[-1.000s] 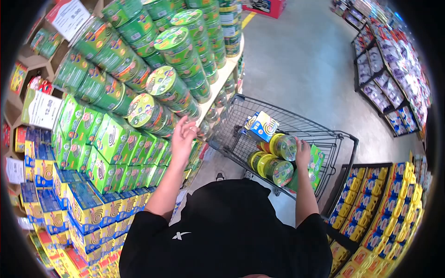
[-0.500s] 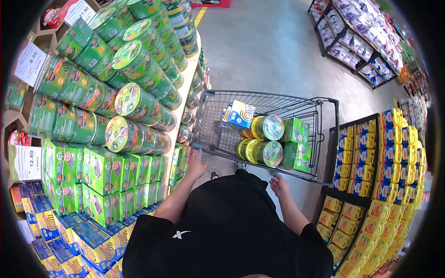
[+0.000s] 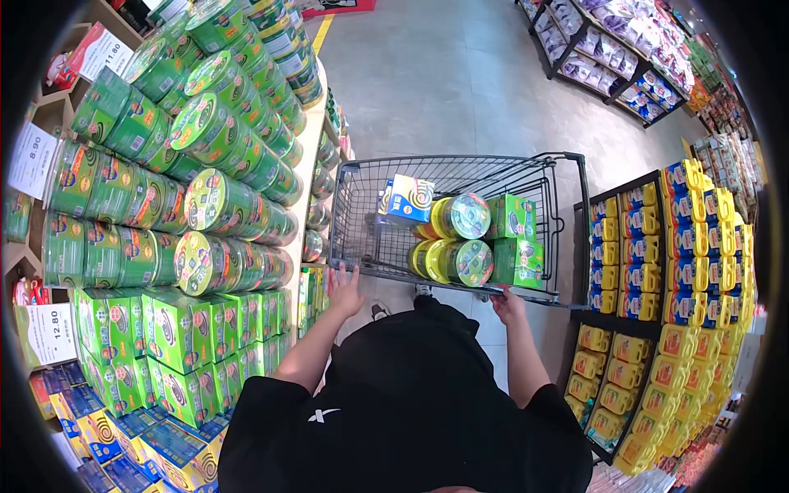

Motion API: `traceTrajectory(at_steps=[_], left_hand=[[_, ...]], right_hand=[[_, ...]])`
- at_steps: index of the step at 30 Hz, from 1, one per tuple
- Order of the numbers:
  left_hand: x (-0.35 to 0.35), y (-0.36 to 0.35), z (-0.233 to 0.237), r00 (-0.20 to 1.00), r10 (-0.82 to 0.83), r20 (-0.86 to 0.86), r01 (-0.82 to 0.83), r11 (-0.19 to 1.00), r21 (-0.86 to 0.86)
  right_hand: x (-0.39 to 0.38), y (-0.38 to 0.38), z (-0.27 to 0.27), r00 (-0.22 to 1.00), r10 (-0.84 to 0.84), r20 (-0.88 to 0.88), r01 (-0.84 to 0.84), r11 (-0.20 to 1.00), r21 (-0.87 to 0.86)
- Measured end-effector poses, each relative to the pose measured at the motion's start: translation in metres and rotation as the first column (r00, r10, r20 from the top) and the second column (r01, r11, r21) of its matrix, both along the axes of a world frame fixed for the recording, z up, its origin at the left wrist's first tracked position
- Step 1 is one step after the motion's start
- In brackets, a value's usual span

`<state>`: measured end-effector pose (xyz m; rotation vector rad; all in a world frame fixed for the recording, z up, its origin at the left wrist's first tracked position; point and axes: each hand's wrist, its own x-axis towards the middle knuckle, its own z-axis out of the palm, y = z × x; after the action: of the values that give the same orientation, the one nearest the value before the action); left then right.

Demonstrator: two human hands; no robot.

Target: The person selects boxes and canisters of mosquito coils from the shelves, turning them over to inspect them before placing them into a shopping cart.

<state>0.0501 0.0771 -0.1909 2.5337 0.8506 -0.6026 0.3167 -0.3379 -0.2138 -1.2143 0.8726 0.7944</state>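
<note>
A dark wire shopping cart [image 3: 362, 164] stands sideways in front of me. Inside it are a blue, white and yellow box [image 3: 408, 200], round yellow-green containers [image 3: 471, 262] and green boxes [image 3: 518, 261]. My left hand [image 3: 346, 293] is at the cart's near left corner, fingers spread, its fingertips by the frame. At the near rim, toward the right, my right hand [image 3: 508, 306] has its fingers curled against the bar, partly hidden by it.
To the left, green cylindrical tubs [image 3: 238, 201] are stacked above green boxes [image 3: 177, 333] and blue-yellow boxes [image 3: 168, 444]. Yellow bottles [image 3: 689, 271] fill a dark rack at the right. Another shelf of bags [image 3: 608, 49] stands at the far right.
My right hand has moved up to the cart's near bar and its fingers have closed in. The cart and the shelves appear shifted slightly left in view.
</note>
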Motion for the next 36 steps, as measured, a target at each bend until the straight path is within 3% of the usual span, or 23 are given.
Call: traceTrajectory(at_steps=[3,8,17,20,23,36], left_hand=[[0.007,0.0,-0.009,0.999,0.009,0.048,-0.011,1.0,0.028],[0.025,0.014,-0.021,0.999,-0.036,0.021,0.033,0.992,0.124],[0.092,0.035,0.005,0.995,0.099,-0.012,-0.098,0.994,0.057],[0.114,0.033,0.009,0.997,0.077,-0.022,-0.078,0.997,-0.018],[0.134,0.04,-0.002,0.997,0.081,-0.013,-0.081,0.997,0.01],[0.244,0.098,0.036,0.976,0.078,-0.205,-0.083,0.996,-0.015]], right_hand=[[0.009,-0.003,-0.002,1.0,-0.01,-0.02,0.012,0.997,0.07],[0.027,0.01,0.001,0.996,-0.043,-0.076,0.046,0.998,0.034],[0.077,0.045,0.006,0.997,0.051,0.053,-0.054,0.997,0.061],[0.101,0.062,0.009,0.991,0.09,0.103,-0.094,0.995,0.04],[0.12,0.073,0.006,0.988,0.096,0.12,-0.101,0.995,0.029],[0.221,0.132,-0.009,0.977,0.144,0.155,-0.145,0.989,-0.007]])
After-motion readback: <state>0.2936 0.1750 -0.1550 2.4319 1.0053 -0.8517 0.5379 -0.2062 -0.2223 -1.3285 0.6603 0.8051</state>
